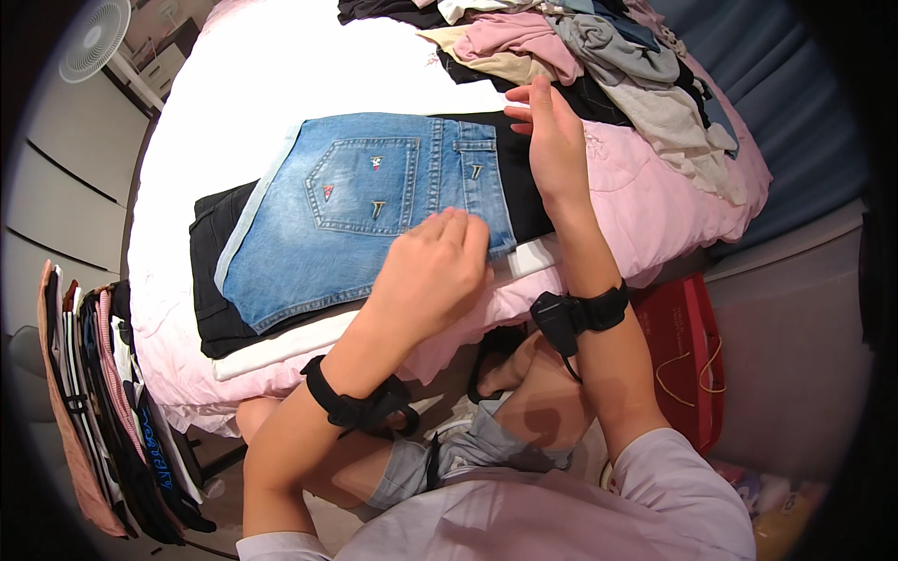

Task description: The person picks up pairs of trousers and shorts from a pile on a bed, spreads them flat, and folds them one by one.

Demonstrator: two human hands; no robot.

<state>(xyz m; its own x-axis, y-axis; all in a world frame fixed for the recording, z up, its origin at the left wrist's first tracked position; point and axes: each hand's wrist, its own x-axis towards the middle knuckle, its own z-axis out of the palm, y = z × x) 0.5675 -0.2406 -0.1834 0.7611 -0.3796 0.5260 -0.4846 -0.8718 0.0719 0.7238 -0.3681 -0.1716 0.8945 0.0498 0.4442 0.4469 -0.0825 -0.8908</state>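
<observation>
Folded blue denim jeans (365,182) lie with a back pocket facing up, on top of folded black trousers (221,280). White folded fabric (280,356) shows under the black trousers at the near edge. My left hand (438,270) is curled, its fingertips at the denim near the waistband; whether it pinches the cloth is hidden. My right hand (554,144) is raised just past the waistband end, over the black cloth, fingers apart and holding nothing. Both wrists wear black straps with small devices.
The pile lies on a bed with a pink cover (645,196). Loose clothes (596,56) are heaped at the bed's far right. Folded or hanging garments (105,393) stand at left beside a grey chair. A red paper bag (684,357) stands right, below blue curtains (765,77).
</observation>
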